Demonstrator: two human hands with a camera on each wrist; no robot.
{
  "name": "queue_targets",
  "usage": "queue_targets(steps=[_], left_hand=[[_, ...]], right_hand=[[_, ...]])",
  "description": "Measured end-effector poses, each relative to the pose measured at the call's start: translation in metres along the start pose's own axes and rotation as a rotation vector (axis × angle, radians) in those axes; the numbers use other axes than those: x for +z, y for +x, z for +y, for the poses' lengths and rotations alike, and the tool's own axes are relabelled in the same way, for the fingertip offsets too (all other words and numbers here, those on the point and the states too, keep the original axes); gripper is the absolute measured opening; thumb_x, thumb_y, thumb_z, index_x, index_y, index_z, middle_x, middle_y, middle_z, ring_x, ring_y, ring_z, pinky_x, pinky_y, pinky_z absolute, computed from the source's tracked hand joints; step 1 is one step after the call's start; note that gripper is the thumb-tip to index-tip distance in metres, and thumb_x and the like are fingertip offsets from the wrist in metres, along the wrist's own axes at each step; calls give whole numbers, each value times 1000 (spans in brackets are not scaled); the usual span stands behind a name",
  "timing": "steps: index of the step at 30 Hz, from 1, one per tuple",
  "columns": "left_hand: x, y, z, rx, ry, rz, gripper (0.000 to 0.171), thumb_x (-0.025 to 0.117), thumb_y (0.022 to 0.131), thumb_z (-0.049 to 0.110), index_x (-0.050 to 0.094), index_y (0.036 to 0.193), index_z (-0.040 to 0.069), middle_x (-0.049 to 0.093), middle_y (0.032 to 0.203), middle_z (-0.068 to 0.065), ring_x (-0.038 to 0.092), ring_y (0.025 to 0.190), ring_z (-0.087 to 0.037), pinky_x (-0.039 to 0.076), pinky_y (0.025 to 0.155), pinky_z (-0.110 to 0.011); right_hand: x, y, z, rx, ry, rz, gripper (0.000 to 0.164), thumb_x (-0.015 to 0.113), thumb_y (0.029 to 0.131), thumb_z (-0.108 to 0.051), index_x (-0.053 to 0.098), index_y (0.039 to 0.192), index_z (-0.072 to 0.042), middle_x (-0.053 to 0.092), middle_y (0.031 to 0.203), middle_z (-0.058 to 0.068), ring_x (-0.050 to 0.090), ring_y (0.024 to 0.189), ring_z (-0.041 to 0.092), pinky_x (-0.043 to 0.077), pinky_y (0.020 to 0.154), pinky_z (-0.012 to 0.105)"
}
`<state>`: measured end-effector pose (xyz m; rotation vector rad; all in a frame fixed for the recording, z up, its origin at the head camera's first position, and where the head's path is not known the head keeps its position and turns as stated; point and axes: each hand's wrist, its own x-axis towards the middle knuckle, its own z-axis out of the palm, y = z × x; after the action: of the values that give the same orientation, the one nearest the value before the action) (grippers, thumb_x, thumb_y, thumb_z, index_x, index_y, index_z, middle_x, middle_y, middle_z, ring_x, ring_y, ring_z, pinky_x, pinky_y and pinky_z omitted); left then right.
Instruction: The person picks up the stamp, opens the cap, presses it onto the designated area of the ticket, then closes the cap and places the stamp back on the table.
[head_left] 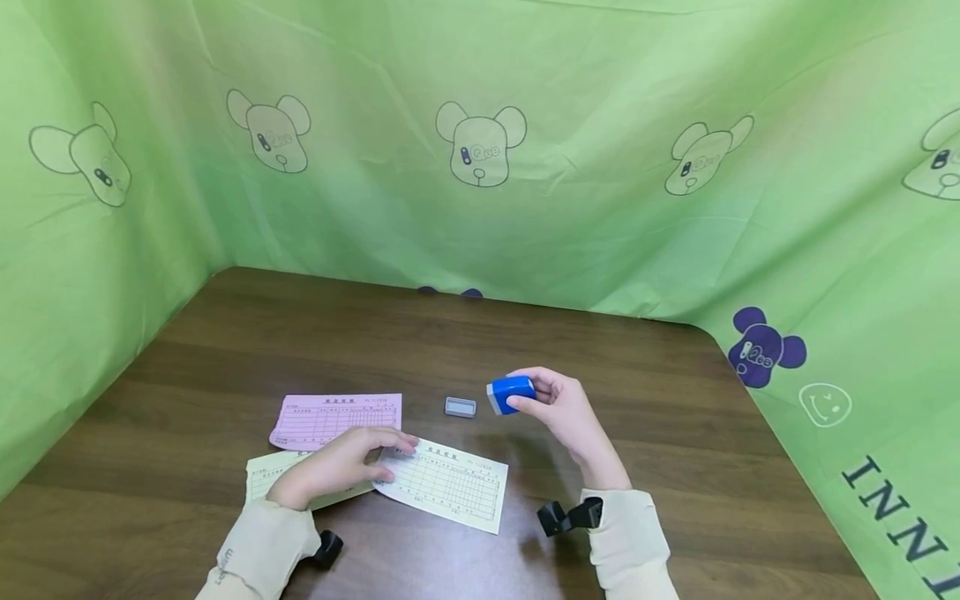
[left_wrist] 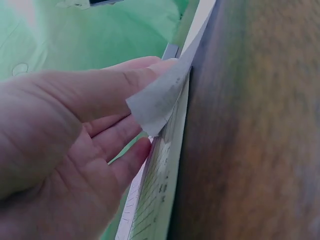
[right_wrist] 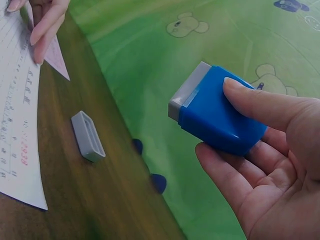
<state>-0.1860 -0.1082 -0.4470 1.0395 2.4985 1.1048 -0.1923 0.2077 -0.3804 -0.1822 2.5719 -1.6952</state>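
Note:
My right hand [head_left: 553, 406] holds a blue self-inking stamp [right_wrist: 220, 112] by its sides, thumb on one face and fingers on the other, its grey end pointing left. The grey stamp cap [head_left: 461, 407] lies off on the table to the left of it. My left hand [head_left: 347, 461] pinches the left edge of a white printed form [head_left: 457, 487] between thumb and fingers. That edge curls up in the left wrist view, showing the back of the paper [left_wrist: 162, 100]. Beneath the same hand lies a pale yellow-green form [head_left: 262, 475], partly hidden by the hand and wrist.
A pink form [head_left: 337, 417] lies just beyond the left hand, its near edge by the pale one. All sit on a brown wooden table [head_left: 600, 350]. Green printed cloth [head_left: 480, 233] hangs around its back and sides. Each wrist carries a black camera mount [head_left: 570, 517].

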Motion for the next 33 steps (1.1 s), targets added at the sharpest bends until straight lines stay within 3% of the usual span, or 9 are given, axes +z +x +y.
queue_targets(steps=[8, 18, 27, 33], left_hand=[[0, -4, -5, -13, -33, 5, 37, 72, 84, 10, 66, 120, 11, 59, 138, -8, 51, 130, -33, 41, 106, -44], [2, -2, -5, 0, 71, 3, 40, 71, 85, 11, 64, 124, 6, 57, 139, -9, 51, 129, -33, 41, 105, -48], [1, -1, 0, 6, 145, 10, 39, 72, 84, 9, 65, 123, 3, 58, 137, -9, 52, 128, -32, 43, 104, -47], [1, 0, 2, 25, 164, 10, 40, 72, 84, 9, 65, 122, 1, 59, 137, -10, 53, 127, -32, 43, 104, -46]], right_hand=[[7, -2, 13, 4, 36, -55, 38, 72, 86, -11, 62, 122, 0, 66, 118, 24, 67, 99, 22, 55, 85, 23], [26, -13, 35, -76, -6, -145, 32, 72, 86, -10, 65, 115, 0, 64, 117, 23, 64, 99, 23, 54, 88, 22], [35, -26, 43, -159, -42, -144, 31, 74, 84, -12, 67, 113, -4, 66, 110, 16, 63, 97, 13, 50, 88, 15], [36, -32, 40, -199, -130, -125, 32, 76, 83, -18, 69, 112, -7, 68, 106, 7, 62, 94, 7, 50, 89, 16]])
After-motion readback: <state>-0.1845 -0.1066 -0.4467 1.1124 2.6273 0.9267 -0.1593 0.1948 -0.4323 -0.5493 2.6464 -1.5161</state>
